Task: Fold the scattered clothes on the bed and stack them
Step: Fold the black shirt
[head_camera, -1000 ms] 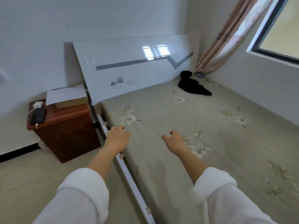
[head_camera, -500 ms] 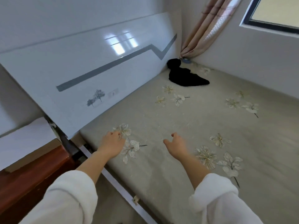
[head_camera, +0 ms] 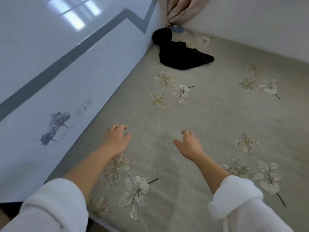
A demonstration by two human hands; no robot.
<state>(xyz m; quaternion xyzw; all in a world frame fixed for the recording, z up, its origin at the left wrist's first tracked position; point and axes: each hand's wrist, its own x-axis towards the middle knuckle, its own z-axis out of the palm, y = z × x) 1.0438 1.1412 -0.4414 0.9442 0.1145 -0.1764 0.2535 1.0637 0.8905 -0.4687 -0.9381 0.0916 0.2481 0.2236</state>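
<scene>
A crumpled black garment [head_camera: 180, 52] lies in the far corner of the bed [head_camera: 209, 123], against the headboard and near the curtain. The bed has a beige cover with pale flower prints. My left hand [head_camera: 117, 139] hovers over the cover near the headboard, fingers spread and curled, holding nothing. My right hand [head_camera: 189, 144] is out beside it, also open and empty. Both hands are well short of the garment. White sleeves cover my forearms up to the wrists' upper part.
A glossy white headboard [head_camera: 66, 72] with a grey zigzag stripe runs along the left. A pink curtain [head_camera: 182, 9] hangs into the far corner, with a small blue object [head_camera: 177, 29] under it. A white wall [head_camera: 259, 22] borders the bed's far side.
The view has moved forward over the bed; the nightstand has left the frame. Both hands have travelled further onto the cover toward the black garment, still empty.
</scene>
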